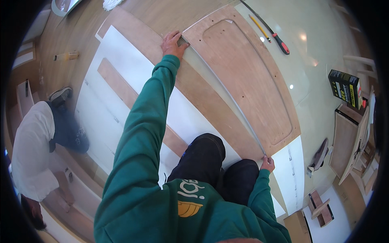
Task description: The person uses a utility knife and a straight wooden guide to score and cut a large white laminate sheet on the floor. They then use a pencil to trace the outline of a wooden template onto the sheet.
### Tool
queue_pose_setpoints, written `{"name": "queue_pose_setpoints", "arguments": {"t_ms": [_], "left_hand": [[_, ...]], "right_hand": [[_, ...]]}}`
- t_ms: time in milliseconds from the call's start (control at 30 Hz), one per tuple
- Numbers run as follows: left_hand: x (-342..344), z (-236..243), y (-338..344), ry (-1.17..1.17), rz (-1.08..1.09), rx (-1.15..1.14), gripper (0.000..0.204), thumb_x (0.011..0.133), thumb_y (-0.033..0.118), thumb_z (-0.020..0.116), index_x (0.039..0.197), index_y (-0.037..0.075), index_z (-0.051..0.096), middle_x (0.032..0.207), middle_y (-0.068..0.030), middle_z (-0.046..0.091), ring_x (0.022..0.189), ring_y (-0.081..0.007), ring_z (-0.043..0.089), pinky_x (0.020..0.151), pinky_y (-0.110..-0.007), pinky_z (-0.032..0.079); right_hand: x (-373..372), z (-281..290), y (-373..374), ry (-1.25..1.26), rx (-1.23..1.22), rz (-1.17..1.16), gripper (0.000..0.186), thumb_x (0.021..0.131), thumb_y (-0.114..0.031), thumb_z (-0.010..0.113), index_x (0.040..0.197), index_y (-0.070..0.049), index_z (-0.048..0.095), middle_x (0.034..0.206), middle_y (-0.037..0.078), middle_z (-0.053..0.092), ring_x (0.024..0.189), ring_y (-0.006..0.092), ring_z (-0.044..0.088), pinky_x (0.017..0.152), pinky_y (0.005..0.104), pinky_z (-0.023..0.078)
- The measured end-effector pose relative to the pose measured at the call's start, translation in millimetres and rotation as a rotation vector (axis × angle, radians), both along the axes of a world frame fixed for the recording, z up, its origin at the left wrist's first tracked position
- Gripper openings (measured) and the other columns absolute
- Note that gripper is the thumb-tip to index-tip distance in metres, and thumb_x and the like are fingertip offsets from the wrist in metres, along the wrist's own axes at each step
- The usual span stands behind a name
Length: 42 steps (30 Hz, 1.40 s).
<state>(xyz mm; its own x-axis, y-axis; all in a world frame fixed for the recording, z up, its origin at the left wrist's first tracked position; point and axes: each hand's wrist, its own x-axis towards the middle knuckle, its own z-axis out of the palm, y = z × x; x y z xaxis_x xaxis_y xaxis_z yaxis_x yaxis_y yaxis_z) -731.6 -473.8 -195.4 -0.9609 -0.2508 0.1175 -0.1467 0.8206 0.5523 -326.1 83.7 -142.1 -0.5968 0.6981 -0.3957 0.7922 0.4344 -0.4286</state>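
Note:
A thin grey strip runs along the near long edge of a brown wooden panel, which has a rounded rectangular groove and several small holes. At the strip's far end, my left hand is closed around it, thumb and fingers at the panel's corner; a small dark piece shows between them. My right hand pinches the near end beside the panel's lower corner. Under my left arm lie white sheets and brown boards. My knees are on or just above these.
Beyond the panel lie a yellow pencil and a long dark tool with a red-and-black handle. A black-and-yellow box stands at right, near wooden cabinet parts and a shoe. Another person bends at left, near a bottle.

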Motion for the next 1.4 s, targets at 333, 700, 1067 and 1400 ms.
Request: {"name": "queue_pose_setpoints", "arguments": {"t_ms": [333,700,1067,1400], "left_hand": [[9.5,11.8,6.0,0.017,-0.058,-0.026,0.054,0.078,0.023,0.075,0.126,0.005,0.058,0.139,-0.0057,0.05,0.133,-0.0291,0.039,0.11,-0.042,0.031],[10.2,17.4,7.0,-0.024,-0.077,-0.036,0.055,0.077,0.023,0.074,0.127,0.007,0.056,0.14,-0.0037,0.049,0.134,-0.028,0.039,0.108,-0.043,0.031],[9.0,-17.4,-21.0,-0.008,-0.179,-0.143,0.054,0.083,0.026,0.069,0.128,0.0,0.054,0.131,-0.0209,0.055,0.127,-0.0371,0.046,0.109,-0.046,0.033],[4.9,18.6,-15.2,-0.041,-0.22,-0.302,0.055,0.09,0.02,0.061,0.139,0.003,0.044,0.134,-0.0196,0.051,0.128,-0.0337,0.045,0.111,-0.043,0.032]], "right_hand": [[2.4,-7.6,8.0,-0.055,0.067,0.021,0.029,0.083,-0.016,0.072,0.099,0.008,0.066,0.09,0.014,0.069,0.083,0.0207,0.065,0.08,0.0338,0.052],[8.7,-15.8,17.5,-0.089,-0.047,-0.154,0.024,0.083,-0.006,0.069,0.101,0.008,0.065,0.094,0.014,0.07,0.083,0.0197,0.065,0.079,0.0324,0.052],[23.2,-24.0,0.9,-0.152,0.17,-0.116,0.042,0.08,-0.031,0.072,0.102,0.005,0.068,0.094,0.015,0.071,0.089,0.0245,0.066,0.085,0.0369,0.051],[42.8,-27.9,3.8,0.25,-0.066,-0.27,0.025,0.087,-0.009,0.059,0.109,0.0,0.068,0.097,0.012,0.071,0.092,0.0212,0.067,0.086,0.032,0.052]]}}
